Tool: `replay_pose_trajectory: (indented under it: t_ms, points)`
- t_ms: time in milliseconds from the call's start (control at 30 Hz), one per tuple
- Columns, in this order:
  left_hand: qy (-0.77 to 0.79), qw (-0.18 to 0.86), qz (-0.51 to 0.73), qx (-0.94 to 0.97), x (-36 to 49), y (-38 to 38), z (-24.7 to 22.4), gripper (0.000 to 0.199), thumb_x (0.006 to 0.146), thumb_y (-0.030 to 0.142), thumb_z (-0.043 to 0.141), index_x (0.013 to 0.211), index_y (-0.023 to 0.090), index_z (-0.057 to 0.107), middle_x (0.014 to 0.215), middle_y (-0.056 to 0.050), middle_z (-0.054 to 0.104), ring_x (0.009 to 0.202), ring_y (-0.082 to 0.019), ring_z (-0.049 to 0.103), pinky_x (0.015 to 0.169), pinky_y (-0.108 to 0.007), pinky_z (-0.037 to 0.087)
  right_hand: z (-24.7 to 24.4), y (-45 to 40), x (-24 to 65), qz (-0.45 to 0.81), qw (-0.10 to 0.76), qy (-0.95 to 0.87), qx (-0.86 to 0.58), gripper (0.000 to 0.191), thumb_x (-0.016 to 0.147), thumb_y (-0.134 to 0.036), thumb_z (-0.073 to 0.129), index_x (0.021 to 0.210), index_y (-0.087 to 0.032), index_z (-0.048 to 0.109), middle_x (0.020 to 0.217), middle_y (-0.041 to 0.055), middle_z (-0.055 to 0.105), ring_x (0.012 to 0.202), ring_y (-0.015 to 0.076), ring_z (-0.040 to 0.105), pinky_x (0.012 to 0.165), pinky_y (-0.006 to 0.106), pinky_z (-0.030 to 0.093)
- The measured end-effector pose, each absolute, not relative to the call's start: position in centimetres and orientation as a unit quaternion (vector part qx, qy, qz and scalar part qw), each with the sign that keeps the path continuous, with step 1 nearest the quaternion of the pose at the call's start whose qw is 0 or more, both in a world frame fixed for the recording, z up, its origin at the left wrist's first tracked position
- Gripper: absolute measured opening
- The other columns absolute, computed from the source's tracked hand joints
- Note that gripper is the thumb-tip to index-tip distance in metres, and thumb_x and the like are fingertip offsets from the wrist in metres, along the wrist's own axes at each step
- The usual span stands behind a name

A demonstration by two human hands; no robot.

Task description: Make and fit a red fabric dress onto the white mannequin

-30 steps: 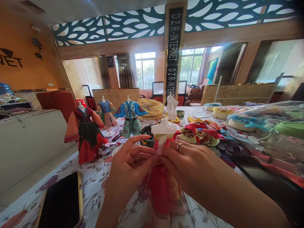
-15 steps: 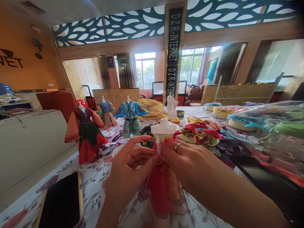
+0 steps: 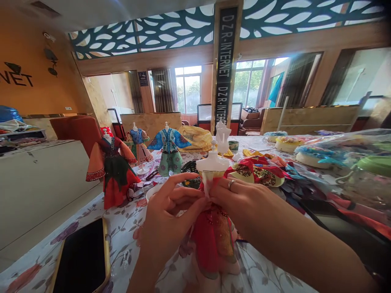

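Note:
A small white doll mannequin (image 3: 213, 164) stands upright before me, its torso bare at the shoulders. Red doll clothing (image 3: 207, 240) with a gold patterned panel covers it from the waist down. My left hand (image 3: 174, 213) is at the waist on the left, thumb and fingertips closed on the red fabric. From the right, my right hand (image 3: 240, 203), with a ring on one finger, pinches the fabric at the same spot. Both sets of fingertips meet at the middle of the waist and partly hide the cloth between them.
Dressed mannequins stand at the left, one in a red and green dress (image 3: 114, 171), another in a blue robe (image 3: 167, 142). A phone (image 3: 81, 256) lies front left. Right are fabric scraps (image 3: 293, 185), a black tray (image 3: 342, 232) and a green-lidded jar (image 3: 366, 179). Behind stands a bare mannequin (image 3: 222, 138).
The view has shifted slightly, so everything sits a little further right. Both hands keep their hold at the waist, with only slight finger movement.

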State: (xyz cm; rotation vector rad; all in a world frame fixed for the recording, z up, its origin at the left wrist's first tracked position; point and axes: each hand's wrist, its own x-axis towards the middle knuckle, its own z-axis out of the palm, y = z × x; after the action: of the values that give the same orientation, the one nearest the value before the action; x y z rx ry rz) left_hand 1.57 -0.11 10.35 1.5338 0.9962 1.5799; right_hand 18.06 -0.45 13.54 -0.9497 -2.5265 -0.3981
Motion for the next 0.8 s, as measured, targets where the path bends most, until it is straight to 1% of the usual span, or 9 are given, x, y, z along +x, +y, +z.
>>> replay_pose_trajectory:
  t_ms: [200, 333, 467, 567, 700, 800]
  points:
    - [0.375, 0.331, 0.624, 0.601, 1.7, -0.2, 10.3, 0.029, 0.071, 0.017, 0.074, 0.097, 0.024, 0.065, 0.072, 0.003, 0.074, 0.067, -0.011, 0.07, 0.066, -0.015, 0.058, 14.1, -0.7, 17.7, -0.109, 0.204, -0.905, -0.357, 0.037, 0.07, 0.01, 0.042, 0.095, -0.014, 0.056, 0.088, 0.0047, 0.067, 0.076, 0.016, 0.067, 0.06, 0.026, 0.05]
    - [0.385, 0.308, 0.644, 0.585, 2.3, -0.8, 10.7, 0.028, 0.07, 0.012, 0.073, 0.093, 0.025, 0.066, 0.069, 0.005, 0.073, 0.065, -0.01, 0.07, 0.065, -0.014, 0.057, 13.9, -0.6, 17.9, -0.108, 0.202, -0.907, -0.354, 0.039, 0.069, 0.01, 0.043, 0.098, -0.013, 0.055, 0.09, 0.0056, 0.067, 0.078, 0.0177, 0.066, 0.062, 0.029, 0.052]
    - [0.393, 0.298, 0.652, 0.576, 2.7, -1.2, 11.0, 0.028, 0.069, 0.009, 0.072, 0.092, 0.025, 0.067, 0.067, 0.005, 0.072, 0.063, -0.011, 0.07, 0.063, -0.015, 0.057, 13.7, -0.2, 18.3, -0.074, 0.208, -0.916, -0.334, 0.046, 0.066, 0.011, 0.043, 0.101, -0.016, 0.056, 0.093, 0.0029, 0.067, 0.082, 0.0179, 0.066, 0.07, 0.032, 0.054]
    - [0.391, 0.296, 0.649, 0.581, 2.7, -1.2, 10.9, 0.027, 0.069, 0.009, 0.071, 0.091, 0.025, 0.066, 0.068, 0.005, 0.072, 0.064, -0.011, 0.069, 0.063, -0.017, 0.057, 13.7, -0.1, 18.4, -0.048, 0.192, -0.916, -0.348, 0.046, 0.065, 0.009, 0.048, 0.101, -0.017, 0.057, 0.097, 0.0026, 0.067, 0.086, 0.0193, 0.065, 0.074, 0.035, 0.055]
    - [0.367, 0.301, 0.651, 0.593, 2.4, -0.8, 10.6, 0.027, 0.07, 0.01, 0.069, 0.092, 0.026, 0.065, 0.07, 0.005, 0.071, 0.064, -0.01, 0.068, 0.064, -0.016, 0.056, 13.7, 0.0, 18.2, -0.096, 0.163, -0.918, -0.348, 0.045, 0.065, 0.008, 0.048, 0.1, -0.016, 0.059, 0.097, 0.0041, 0.065, 0.084, 0.0212, 0.064, 0.072, 0.038, 0.056]
    - [0.362, 0.31, 0.631, 0.612, 2.0, -0.4, 10.3, 0.028, 0.071, 0.014, 0.07, 0.096, 0.024, 0.063, 0.073, 0.002, 0.071, 0.068, -0.012, 0.069, 0.067, -0.018, 0.057, 13.7, -0.1, 18.1, -0.126, 0.131, -0.92, -0.347, 0.045, 0.065, 0.009, 0.045, 0.1, -0.014, 0.06, 0.097, 0.0059, 0.065, 0.084, 0.0215, 0.063, 0.07, 0.036, 0.056]
